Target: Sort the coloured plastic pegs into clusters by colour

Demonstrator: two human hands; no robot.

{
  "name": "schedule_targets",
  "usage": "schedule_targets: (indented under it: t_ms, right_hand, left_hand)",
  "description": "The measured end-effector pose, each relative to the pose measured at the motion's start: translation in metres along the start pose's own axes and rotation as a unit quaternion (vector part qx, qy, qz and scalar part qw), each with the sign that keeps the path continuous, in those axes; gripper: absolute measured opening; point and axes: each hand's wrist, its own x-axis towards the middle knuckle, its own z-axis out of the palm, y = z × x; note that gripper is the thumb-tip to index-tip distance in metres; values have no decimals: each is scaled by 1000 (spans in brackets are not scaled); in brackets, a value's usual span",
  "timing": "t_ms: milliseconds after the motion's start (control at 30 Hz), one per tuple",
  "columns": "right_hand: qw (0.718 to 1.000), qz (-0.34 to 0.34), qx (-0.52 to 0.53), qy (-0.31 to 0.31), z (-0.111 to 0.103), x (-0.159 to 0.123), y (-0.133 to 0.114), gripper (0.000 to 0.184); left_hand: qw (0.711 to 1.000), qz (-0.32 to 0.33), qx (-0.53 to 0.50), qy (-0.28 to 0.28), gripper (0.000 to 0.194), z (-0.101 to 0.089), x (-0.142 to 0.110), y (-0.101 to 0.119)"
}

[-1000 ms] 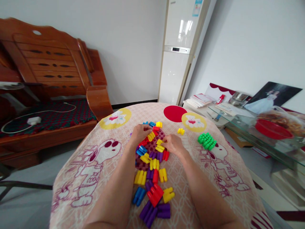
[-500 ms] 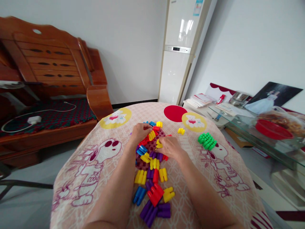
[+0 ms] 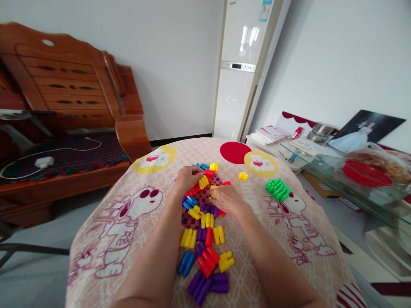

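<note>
Several plastic toy building blocks, made of joined finger-like tubes, lie in a long scatter down the middle of the table. My left hand (image 3: 189,179) is at the far left of the scatter, its fingers curled and pressed together beside a yellow block (image 3: 203,182); whatever is in its fingertips is hidden. My right hand (image 3: 228,199) is closed at the fingertips on another yellow block (image 3: 213,187), partly covered by the fingers. Nearer me lie a red block (image 3: 208,262), a blue block (image 3: 186,263) and a purple block (image 3: 199,287).
A joined cluster of green blocks (image 3: 278,189) sits on the right of the patterned tablecloth (image 3: 250,273). A small yellow block (image 3: 243,176) lies apart at the back. A wooden bench (image 3: 67,94) stands left, a glass shelf with a red basin (image 3: 367,173) right.
My right fingers have come down over more of the yellow block they touch. My left hand stays at nearly the same spot, and the view has shifted slightly.
</note>
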Motion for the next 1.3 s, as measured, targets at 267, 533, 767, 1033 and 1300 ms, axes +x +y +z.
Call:
schedule_targets:
  t_ms: [267,533,767,1033,1300]
  right_hand:
    - [993,70,75,59,-7,-4,22,23]
    - [973,146,149,103,7,-23,99,33]
    - [932,248,253,73,11,-30,114,21]
    - [906,283,314,29,2,-42,114,12]
    - [934,279,210,79,4,-35,114,18]
  left_hand:
    - [1000,-1,-7,5,25,-1,0,2]
    - [1000,-10,-11,5,24,-2,-1,4]
    - [1000,-6,-15,9,24,-2,0,4]
    - [1000,-4,-14,10,25,-2,-1,3]
    - [1000,-8,-14,4,24,0,0,2]
